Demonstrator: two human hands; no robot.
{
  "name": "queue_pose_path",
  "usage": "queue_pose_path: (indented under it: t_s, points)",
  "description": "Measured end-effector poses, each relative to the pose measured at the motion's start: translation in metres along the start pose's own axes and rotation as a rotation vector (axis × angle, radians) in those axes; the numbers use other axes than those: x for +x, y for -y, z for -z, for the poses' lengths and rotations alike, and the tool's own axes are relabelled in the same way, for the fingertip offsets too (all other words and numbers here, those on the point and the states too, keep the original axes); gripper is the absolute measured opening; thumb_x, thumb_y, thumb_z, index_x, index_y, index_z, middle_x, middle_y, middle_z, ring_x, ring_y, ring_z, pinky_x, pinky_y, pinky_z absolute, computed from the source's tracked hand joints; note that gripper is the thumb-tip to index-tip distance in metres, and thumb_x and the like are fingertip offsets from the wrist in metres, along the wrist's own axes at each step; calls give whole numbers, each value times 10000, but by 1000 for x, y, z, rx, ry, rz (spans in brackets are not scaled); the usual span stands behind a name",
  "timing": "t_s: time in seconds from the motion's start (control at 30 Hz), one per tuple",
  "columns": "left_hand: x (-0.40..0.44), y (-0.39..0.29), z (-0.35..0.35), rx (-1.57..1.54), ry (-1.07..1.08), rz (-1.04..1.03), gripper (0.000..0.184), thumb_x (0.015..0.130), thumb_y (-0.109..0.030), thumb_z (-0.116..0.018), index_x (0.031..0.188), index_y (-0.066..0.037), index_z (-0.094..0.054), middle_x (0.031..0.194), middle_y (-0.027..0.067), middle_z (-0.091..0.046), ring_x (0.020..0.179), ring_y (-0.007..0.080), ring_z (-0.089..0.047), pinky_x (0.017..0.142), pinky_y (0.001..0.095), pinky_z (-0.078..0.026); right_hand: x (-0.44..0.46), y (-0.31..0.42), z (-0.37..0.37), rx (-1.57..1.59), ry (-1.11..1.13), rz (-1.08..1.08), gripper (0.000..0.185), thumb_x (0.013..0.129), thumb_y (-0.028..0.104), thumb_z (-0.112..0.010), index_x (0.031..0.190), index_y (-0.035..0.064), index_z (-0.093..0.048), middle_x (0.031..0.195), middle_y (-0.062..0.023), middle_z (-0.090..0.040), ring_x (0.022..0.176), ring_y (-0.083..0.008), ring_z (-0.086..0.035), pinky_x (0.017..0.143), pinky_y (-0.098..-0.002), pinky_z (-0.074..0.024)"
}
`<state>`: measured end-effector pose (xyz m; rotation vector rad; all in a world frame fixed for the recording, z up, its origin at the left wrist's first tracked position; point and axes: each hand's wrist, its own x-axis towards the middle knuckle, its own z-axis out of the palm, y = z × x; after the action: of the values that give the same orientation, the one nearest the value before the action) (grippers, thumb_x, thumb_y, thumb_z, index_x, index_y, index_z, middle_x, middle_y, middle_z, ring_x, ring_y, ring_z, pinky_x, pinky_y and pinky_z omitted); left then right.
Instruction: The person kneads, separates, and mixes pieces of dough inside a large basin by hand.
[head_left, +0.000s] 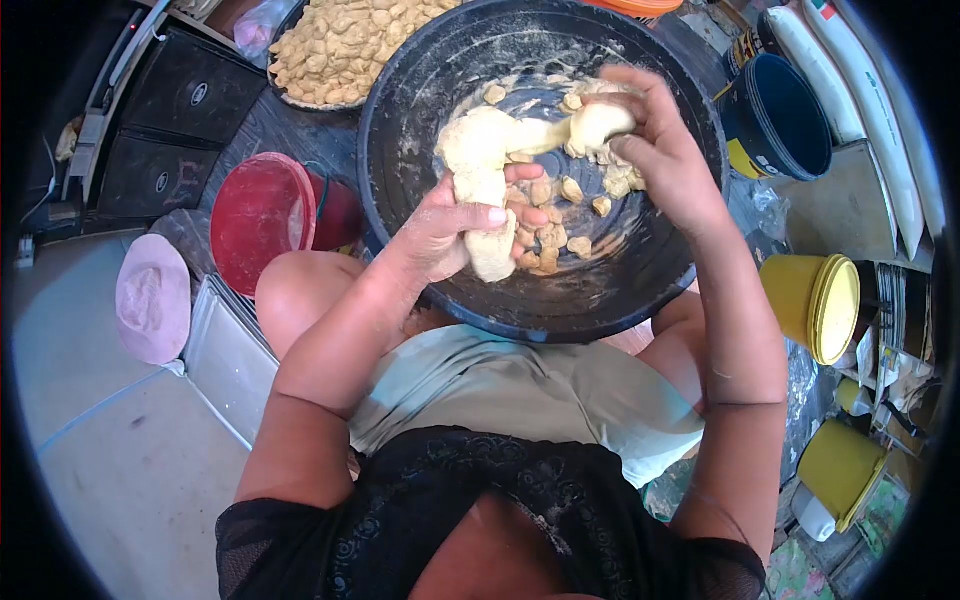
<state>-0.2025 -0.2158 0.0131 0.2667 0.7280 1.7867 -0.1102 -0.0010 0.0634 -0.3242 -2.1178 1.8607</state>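
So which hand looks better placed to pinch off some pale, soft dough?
Probably the right hand: it curls around one end of the pale, soft dough, past a thin stretch that looks easy to part. The left hand is wrapped round the thicker other end, so seems better for steadying.

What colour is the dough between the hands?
The dough is pale cream, clearest in the head view.
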Motion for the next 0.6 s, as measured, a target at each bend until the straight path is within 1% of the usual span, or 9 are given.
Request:
queue_pose_path:
  t_s: [0.07,0.1,0.13,0.2,0.23,0.37,0.47,0.5,0.6]
  points:
    - [4,2,3,-30,-46,-21,600,832,-52,-596,1361,-69,-315,1297,174,-471,913,272,-643,607,358,-577,3,-6,11,-86,152,-103,416,815,-9,-485,1230,28,-484,1098,-96,-576,979,-183,-572,881,-293,-447]
    - [4,4,5,-47,-69,-30,587,845,-60,-584,1364,-72,-310,1290,172,-478,900,269,-647,592,350,-575,1,-10,12,-169,198,-87,469,797,-17,-495,1262,35,-461,1140,-105,-557,1027,-193,-550,912,-305,-428]
    - [4,6,6,-16,-74,-21,575,854,-67,-577,1364,-75,-310,1273,174,-493,892,262,-648,581,337,-570,0,-12,11,-252,243,-67,524,778,-25,-505,1293,42,-439,1181,-114,-538,1075,-203,-527,942,-316,-410]
    - [5,10,9,48,-80,-2,553,873,-81,-564,1364,-80,-310,1237,179,-523,877,247,-648,560,311,-561,-5,-9,-10,-496,267,115,646,745,-40,-533,1366,55,-381,1277,-120,-492,1194,-212,-461,1014,-334,-354]
    - [5,11,11,45,-59,-2,539,875,-92,-565,1355,-75,-321,1203,180,-540,850,235,-646,543,298,-552,-8,-18,-18,-472,244,74,714,716,-31,-555,1396,54,-351,1346,-145,-429,1272,-247,-403,1071,-359,-305]
    - [3,2,16,1,47,12,502,878,-136,-580,1321,-48,-363,1081,183,-587,747,189,-628,487,263,-522,-11,-60,-38,-149,239,21,770,736,5,-622,1433,64,-301,1416,-229,-352,1313,-325,-357,1098,-358,-288]
    - [1,-8,13,2,80,-13,488,860,-161,-615,1276,-21,-404,995,155,-594,699,166,-607,474,256,-511,-16,-71,-49,-280,321,16,671,789,88,-663,1387,41,-363,1390,-218,-392,1279,-320,-399,1055,-368,-340]
    - [1,-10,14,13,74,-42,486,857,-162,-618,1271,-19,-407,988,150,-594,694,164,-605,477,255,-511,-15,-75,-50,-342,372,-131,536,823,174,-680,1287,14,-466,1276,-210,-512,1167,-310,-509,968,-374,-408]
    - [5,-20,14,71,-26,-142,434,866,-142,-605,1249,-42,-426,983,125,-590,734,156,-599,490,250,-512,-16,-74,-48,-204,409,-242,453,830,233,-681,1188,-2,-533,1119,-197,-608,1032,-293,-593,882,-369,-446]
